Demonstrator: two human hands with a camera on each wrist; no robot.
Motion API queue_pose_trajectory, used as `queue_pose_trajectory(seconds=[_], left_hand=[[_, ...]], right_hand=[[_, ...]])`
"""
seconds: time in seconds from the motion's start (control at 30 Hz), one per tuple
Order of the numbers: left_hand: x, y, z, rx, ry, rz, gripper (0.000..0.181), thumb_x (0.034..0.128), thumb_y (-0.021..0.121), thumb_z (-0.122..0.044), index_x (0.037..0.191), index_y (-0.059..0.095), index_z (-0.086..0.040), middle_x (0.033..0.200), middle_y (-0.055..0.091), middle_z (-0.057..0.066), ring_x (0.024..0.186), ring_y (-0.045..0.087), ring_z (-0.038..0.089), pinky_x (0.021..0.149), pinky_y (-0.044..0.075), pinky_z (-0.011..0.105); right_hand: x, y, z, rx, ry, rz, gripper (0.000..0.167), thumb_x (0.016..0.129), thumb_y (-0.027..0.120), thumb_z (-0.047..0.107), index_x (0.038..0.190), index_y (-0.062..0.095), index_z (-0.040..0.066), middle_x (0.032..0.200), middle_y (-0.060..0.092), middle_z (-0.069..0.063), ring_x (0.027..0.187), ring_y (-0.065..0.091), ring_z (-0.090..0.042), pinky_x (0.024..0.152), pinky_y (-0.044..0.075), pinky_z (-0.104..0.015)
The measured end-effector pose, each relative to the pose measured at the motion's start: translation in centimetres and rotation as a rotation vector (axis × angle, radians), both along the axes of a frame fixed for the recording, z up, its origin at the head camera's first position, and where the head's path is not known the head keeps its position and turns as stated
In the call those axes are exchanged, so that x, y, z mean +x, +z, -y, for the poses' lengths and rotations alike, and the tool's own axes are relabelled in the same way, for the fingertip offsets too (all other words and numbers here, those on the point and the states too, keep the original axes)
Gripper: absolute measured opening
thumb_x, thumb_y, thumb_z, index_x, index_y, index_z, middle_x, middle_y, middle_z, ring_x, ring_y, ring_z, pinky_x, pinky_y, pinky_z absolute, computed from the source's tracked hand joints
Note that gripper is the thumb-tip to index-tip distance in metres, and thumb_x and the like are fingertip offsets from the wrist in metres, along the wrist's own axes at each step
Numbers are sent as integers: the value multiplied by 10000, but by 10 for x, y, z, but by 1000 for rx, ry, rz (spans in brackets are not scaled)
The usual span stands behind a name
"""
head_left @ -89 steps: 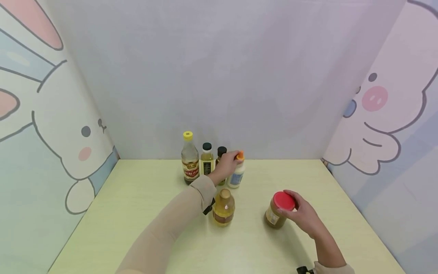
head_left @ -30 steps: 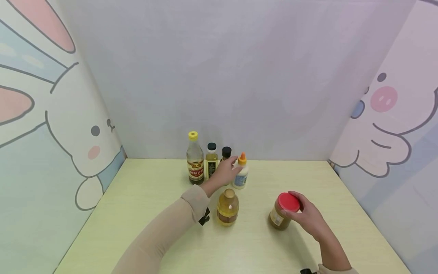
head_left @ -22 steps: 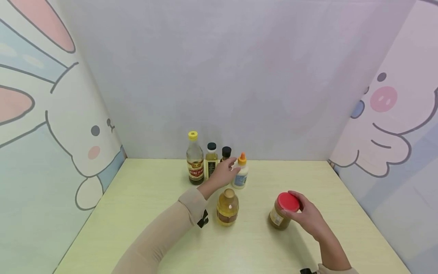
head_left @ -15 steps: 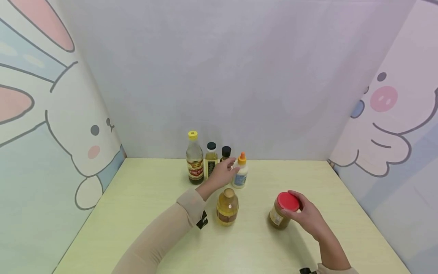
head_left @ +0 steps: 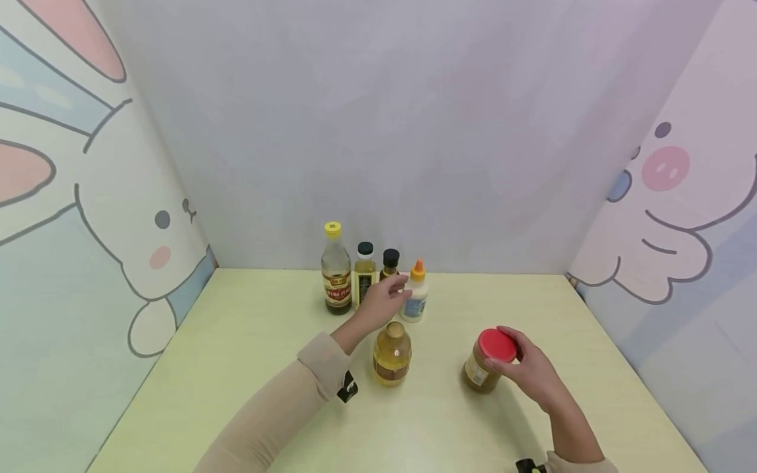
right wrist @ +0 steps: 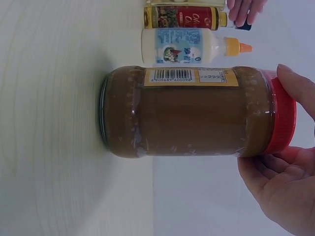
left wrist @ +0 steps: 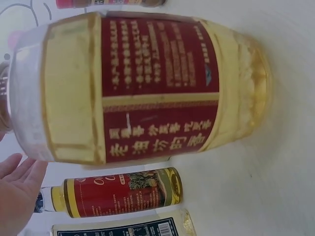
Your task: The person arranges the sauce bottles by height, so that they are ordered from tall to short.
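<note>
My right hand [head_left: 530,369] grips a peanut butter jar [right wrist: 192,113] by its red lid [head_left: 497,345]; the jar stands on the table, its brown contents showing. At the back, my left hand [head_left: 378,307] hovers with loose fingers and holds nothing. Just right of its fingertips is a white squeeze bottle [head_left: 414,302] with an orange tip. Behind that hand, and partly hidden by it, stands a red-labelled olive oil bottle [left wrist: 123,192] with a black cap. Nearer me, a rounded bottle of yellow oil [head_left: 392,360] stands below the left wrist.
A tall bottle with a yellow cap [head_left: 338,284] ends the back row on the left. Beside it stands a slim oil bottle [head_left: 365,266] with a dark green cap. A pale wall [head_left: 378,131] rises behind the table [head_left: 236,341], with cartoon-printed panels at both sides.
Three seconds ago my left hand was at the squeeze bottle's orange top; it has come off it and drawn back slightly left and nearer. My right hand stays on the jar.
</note>
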State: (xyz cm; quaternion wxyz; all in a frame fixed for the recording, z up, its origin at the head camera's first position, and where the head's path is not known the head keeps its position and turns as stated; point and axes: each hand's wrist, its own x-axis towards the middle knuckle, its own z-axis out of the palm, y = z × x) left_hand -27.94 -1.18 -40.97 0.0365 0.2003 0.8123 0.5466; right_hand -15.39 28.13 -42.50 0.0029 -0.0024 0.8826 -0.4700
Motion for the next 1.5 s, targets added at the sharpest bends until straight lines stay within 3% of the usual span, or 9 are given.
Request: queue_pose_trajectory(seconds=[0.3, 0.7, 0.93, 1.5], left_hand=[[13, -3, 5, 47, 21, 16, 398, 1008, 570, -222, 1361, 539, -40, 1342, 565, 101, 1207, 547, 239, 969, 467, 349], [27, -11, 9, 62, 22, 37, 402, 1008, 568, -260, 1364, 543, -76, 1336, 573, 62, 1196, 556, 230, 949, 483, 360], [37, -19, 13, 21, -16, -15, 458, 1002, 572, -305, 1378, 523, -47, 1367, 550, 45, 1228, 526, 256, 989, 451, 394], [56, -41, 21, 108, -41, -59, 480, 999, 583, -291, 1391, 492, -30, 1396, 506, 99, 1295, 454, 281, 1062, 368, 437]], right_hand=[[0, -1, 0, 5, 1, 2, 790, 843, 790, 223, 1445, 352, -42, 1387, 444, -280, 1277, 424, -433, 974, 440, -483], [0, -1, 0, -4, -2, 20, 797, 847, 786, 218, 1452, 338, -41, 1401, 430, -282, 1291, 405, -438, 979, 438, -492], [0, -1, -1, -8, -3, 25, 797, 845, 787, 223, 1452, 340, -37, 1401, 431, -279, 1291, 405, -436, 979, 440, -491], [-1, -2, -1, -14, -3, 26, 800, 847, 786, 215, 1457, 333, -36, 1410, 423, -282, 1296, 401, -439, 980, 441, -488]])
